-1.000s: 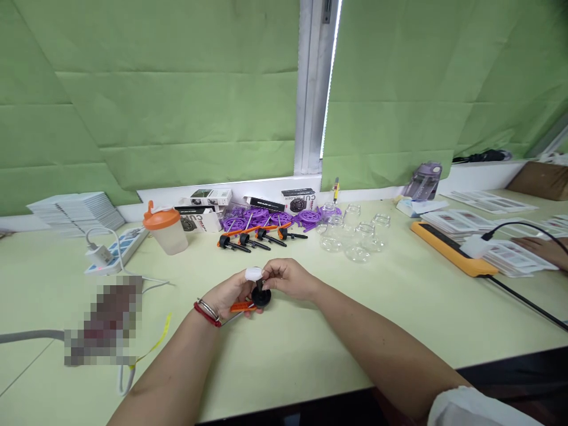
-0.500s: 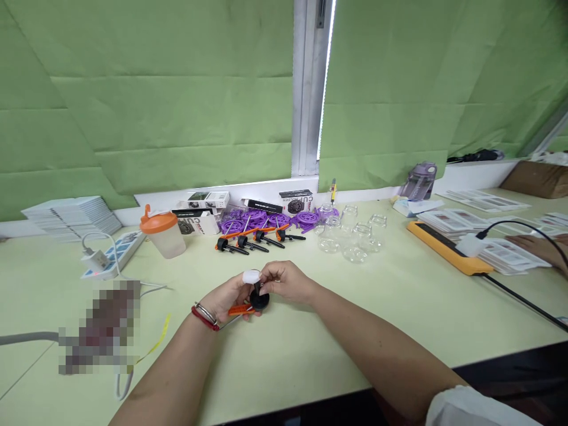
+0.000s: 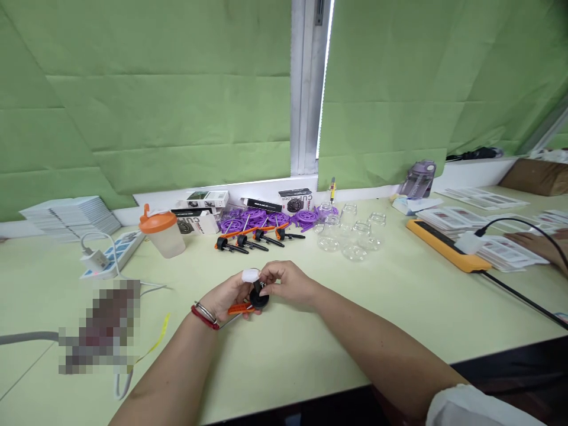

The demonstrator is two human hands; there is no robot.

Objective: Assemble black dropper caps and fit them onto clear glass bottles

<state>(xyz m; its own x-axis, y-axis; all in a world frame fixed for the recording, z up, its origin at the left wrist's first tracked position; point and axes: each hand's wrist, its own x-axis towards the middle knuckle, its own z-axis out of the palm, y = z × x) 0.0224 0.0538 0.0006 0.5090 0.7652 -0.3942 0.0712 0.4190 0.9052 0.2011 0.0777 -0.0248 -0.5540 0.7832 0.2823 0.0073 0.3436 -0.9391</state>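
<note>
Both hands meet over the pale green table (image 3: 310,355), just in front of me. My left hand (image 3: 228,296), with a red and silver bracelet and a white finger cot, is closed on a small black round part with an orange arm (image 3: 248,305). My right hand (image 3: 286,283) pinches the top of the same black part (image 3: 259,297) with its fingertips. Further back lie three like black-and-orange parts (image 3: 252,239), a heap of purple plastic wheels (image 3: 261,218) and several small clear glass jars (image 3: 350,236).
An orange-lidded shaker cup (image 3: 162,232), a power strip (image 3: 113,254) with cable and stacked white sheets (image 3: 71,216) lie at left. Small boxes (image 3: 204,204) line the sill. At right are a yellow device (image 3: 448,245), a purple bottle (image 3: 419,178), printed cards (image 3: 506,251) and another person's hand (image 3: 539,242).
My hands stay together on the black part with only small finger shifts. The view has drifted slightly.
</note>
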